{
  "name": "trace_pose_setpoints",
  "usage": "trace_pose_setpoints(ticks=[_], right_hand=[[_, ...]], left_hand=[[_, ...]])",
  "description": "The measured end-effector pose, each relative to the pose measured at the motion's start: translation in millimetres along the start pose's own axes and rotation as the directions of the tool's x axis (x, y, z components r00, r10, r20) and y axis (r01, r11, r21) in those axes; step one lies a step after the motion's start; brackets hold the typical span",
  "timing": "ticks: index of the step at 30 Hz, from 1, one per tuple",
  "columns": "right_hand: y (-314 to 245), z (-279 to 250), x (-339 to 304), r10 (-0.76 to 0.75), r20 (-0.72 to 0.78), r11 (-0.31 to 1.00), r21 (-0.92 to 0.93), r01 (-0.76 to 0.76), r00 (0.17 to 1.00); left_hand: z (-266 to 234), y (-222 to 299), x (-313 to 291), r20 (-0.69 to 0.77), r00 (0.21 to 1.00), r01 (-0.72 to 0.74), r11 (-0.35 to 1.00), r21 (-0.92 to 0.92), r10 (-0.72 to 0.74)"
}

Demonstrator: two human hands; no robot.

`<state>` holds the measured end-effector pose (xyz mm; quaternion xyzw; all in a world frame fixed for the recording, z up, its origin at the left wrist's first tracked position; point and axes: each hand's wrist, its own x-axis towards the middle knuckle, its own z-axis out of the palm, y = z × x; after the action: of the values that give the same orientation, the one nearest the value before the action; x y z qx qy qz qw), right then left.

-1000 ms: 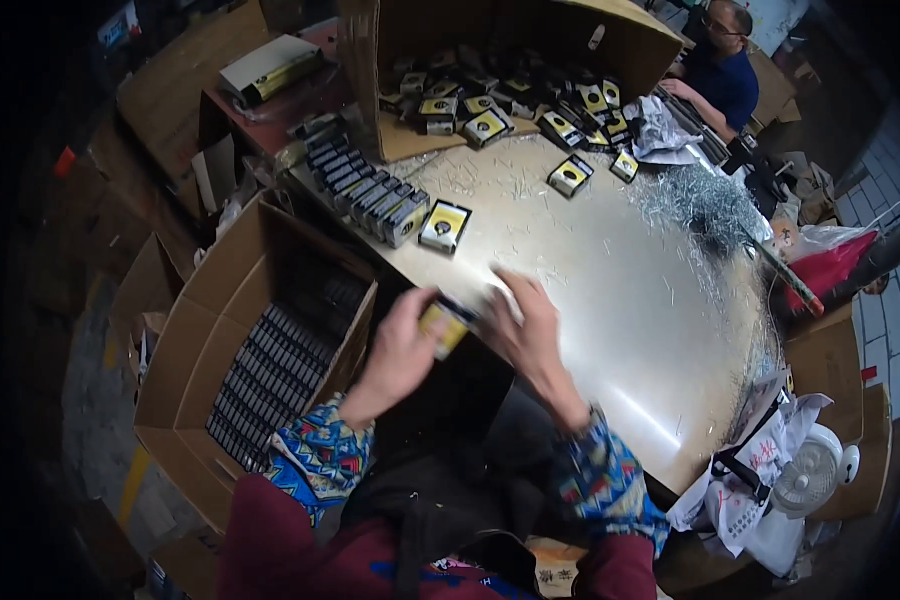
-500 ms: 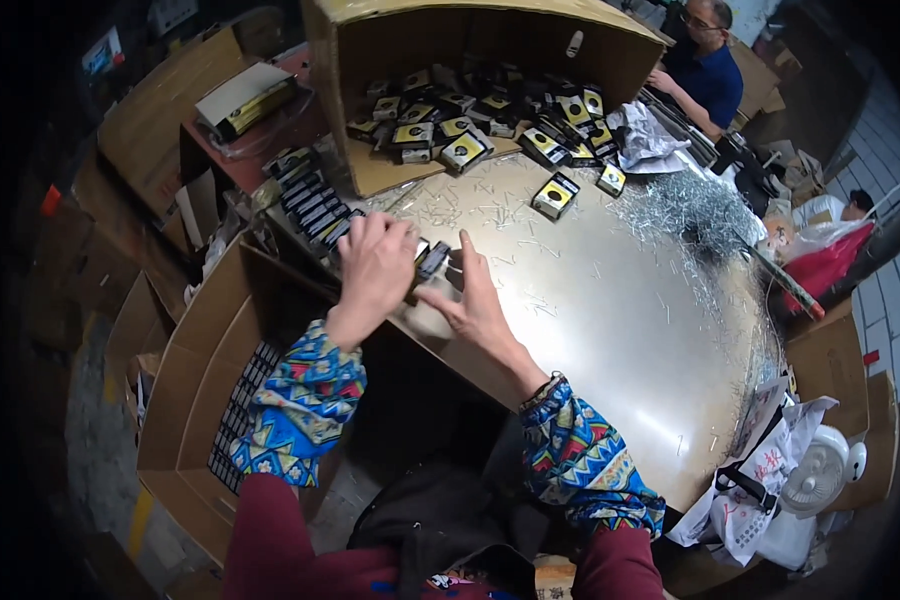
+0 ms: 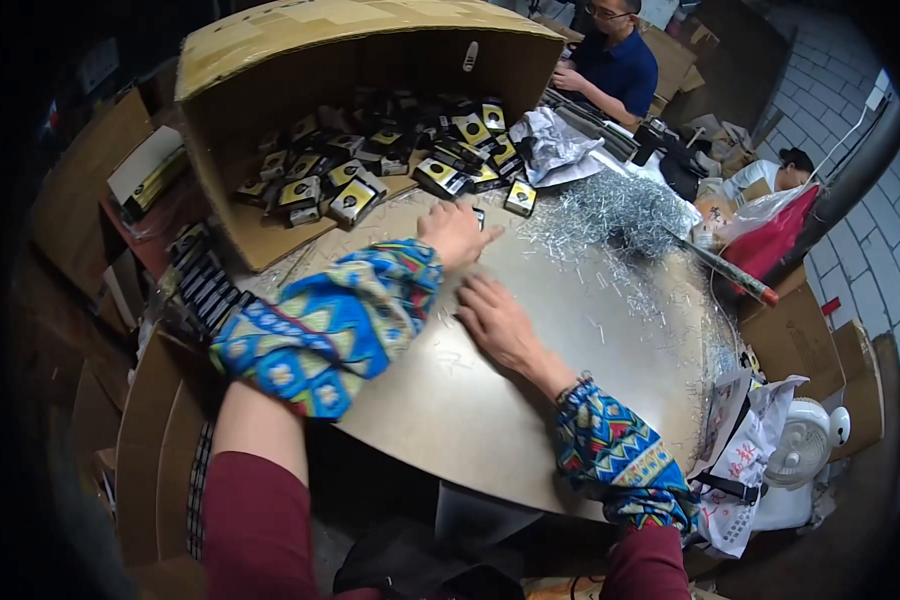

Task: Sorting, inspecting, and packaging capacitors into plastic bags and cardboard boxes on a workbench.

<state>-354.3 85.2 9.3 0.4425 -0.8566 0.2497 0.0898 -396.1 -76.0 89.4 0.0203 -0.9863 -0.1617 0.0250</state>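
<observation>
My left hand [image 3: 452, 236] reaches across the metal tabletop [image 3: 530, 420] and is closed over a small black-and-yellow box [image 3: 480, 218]. Most of this box is hidden under the fingers; only one end shows. Closer to me, my right hand [image 3: 502, 325] rests low over the tabletop, fingers stretched out and holding nothing. Just beyond my left hand, a heap of similar boxes [image 3: 355, 198] spills from a large carton [image 3: 370, 30] lying on its side. A single box [image 3: 520, 197] lies to the right of the heap.
Left of the carton, a row of boxes [image 3: 205, 285] stands packed together, with an open carton [image 3: 155, 450] below. A pile of thin clear pieces [image 3: 625, 215] spreads at the right beside crumpled paper [image 3: 560, 145]. A white fan [image 3: 805, 440] is at lower right. Another person [image 3: 615, 65] sits across.
My left hand has moved from the row of boxes at the left across to a box near the heap. My right hand has moved away from the row onto the tabletop. The view has shifted.
</observation>
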Motion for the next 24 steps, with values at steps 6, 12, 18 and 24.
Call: trace_pose_setpoints(ticks=[6, 12, 18, 24], right_hand=[[69.4, -13.6, 34.4, 0.105, -0.206, 0.959, -0.24, -0.154, 0.973], [91.9, 21.0, 117.9, -0.018, -0.383, 0.981, -0.186, -0.058, 0.924], [47.6, 45.9, 122.2, -0.108, -0.023, 0.988, 0.112, 0.11, 0.994], [3.6, 59.9, 145.9, 0.015, 0.049, 0.998, -0.054, -0.012, 0.999]], left_hand=[[-1.6, -9.7, 40.0, 0.243, 0.965, 0.049, 0.978, 0.201, -0.098], [-85.7, -62.3, 2.9, 0.218, 0.975, 0.049, 0.999, -0.002, -0.048], [-132.6, -96.9, -88.8, 0.144, 0.977, 0.202, 0.91, -0.362, -0.16], [-131.4, -119.1, -148.5, 0.074, 0.986, 0.157, 0.69, -0.706, -0.148]])
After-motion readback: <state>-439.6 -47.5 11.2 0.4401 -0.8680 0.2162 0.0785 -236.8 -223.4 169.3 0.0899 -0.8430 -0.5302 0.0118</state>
